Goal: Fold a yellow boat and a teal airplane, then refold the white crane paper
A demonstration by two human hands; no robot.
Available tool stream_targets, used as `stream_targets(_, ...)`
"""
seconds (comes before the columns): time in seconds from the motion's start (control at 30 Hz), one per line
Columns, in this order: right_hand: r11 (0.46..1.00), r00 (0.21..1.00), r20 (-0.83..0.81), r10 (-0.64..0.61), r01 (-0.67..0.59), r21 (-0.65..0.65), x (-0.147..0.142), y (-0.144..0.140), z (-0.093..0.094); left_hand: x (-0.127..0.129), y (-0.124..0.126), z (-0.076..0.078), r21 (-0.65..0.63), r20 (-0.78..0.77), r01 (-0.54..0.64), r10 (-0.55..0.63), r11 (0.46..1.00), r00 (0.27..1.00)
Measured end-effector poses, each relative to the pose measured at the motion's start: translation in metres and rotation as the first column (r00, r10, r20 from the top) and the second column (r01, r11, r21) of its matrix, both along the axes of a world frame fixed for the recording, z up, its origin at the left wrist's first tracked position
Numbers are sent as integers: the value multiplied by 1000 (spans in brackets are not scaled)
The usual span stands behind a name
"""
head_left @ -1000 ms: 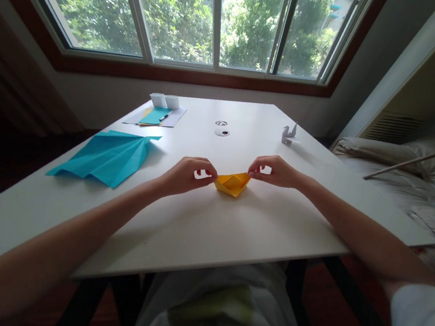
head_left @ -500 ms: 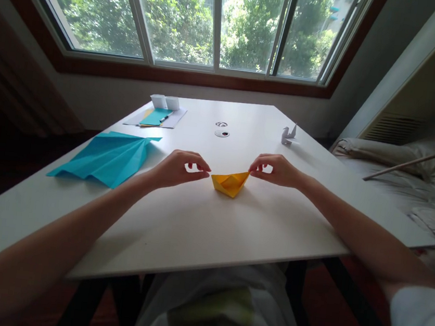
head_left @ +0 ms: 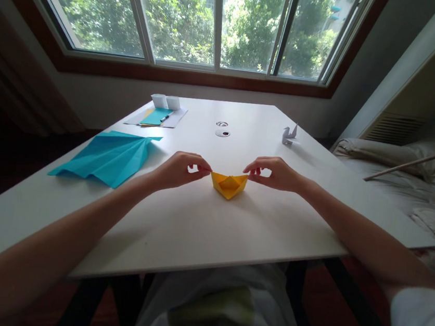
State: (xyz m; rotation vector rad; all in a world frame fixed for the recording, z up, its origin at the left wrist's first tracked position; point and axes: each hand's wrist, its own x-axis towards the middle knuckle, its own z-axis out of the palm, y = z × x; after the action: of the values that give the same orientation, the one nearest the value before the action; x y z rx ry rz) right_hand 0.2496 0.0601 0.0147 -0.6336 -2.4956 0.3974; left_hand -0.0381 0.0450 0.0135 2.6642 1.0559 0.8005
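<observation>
A yellow folded paper boat [head_left: 229,187] stands on the white table in front of me, its two points up and a small peak in its middle. My left hand [head_left: 184,169] is closed in a pinch on the boat's left point. At the opposite point hovers my right hand [head_left: 273,172], its thumb and index fingertips slightly apart beside the paper. A large creased turquoise paper sheet [head_left: 106,158] lies to the left of my left forearm. Farther back on the right sits a white folded paper bird [head_left: 289,135].
At the back left, stacked paper sheets [head_left: 156,116] carry a pen [head_left: 166,117], with two white cups or boxes [head_left: 165,101] behind. Two round table inserts [head_left: 222,132] lie mid-table. A window faces me; cushioned seating [head_left: 394,165] with a stick [head_left: 417,162] is at the right.
My left fingers have closed on the boat's left point. My right fingers have loosened from its right point and shifted slightly left. The boat has turned to sit more level.
</observation>
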Motion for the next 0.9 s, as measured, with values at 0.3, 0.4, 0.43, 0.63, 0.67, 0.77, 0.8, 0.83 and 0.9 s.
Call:
stream_targets(0.3,1000,999,39,14,-14,18,2,4,1,0,-2,4,-18,-1,-2,2,1000,1000)
stream_targets(0.4,998,999,4,-47,47,47,9,11,4,1,-2,5,-17,7,-13,13,1000,1000)
stream_targets(0.43,996,997,-5,-71,71,60,14,15,6,1,-2,5,-16,10,-15,16,1000,1000)
stream_targets(0.63,937,952,-54,-300,305,171,64,43,29,-1,0,7,-23,15,-11,12,1000,1000)
stream_targets(0.67,924,939,-45,-341,343,171,76,47,33,-2,0,7,-23,18,-14,14,1000,1000)
stream_targets(0.77,869,877,10,-480,473,146,115,57,40,-4,0,8,-34,14,-21,22,999,1000)
stream_targets(0.8,841,845,36,-533,525,131,128,61,41,-4,0,8,-38,12,-22,22,999,1000)
stream_targets(0.83,810,810,58,-584,576,110,140,64,40,-5,0,8,-42,9,-23,23,999,1000)
stream_targets(0.9,761,752,118,-649,646,60,164,70,36,-5,1,7,-46,4,-25,25,999,1000)
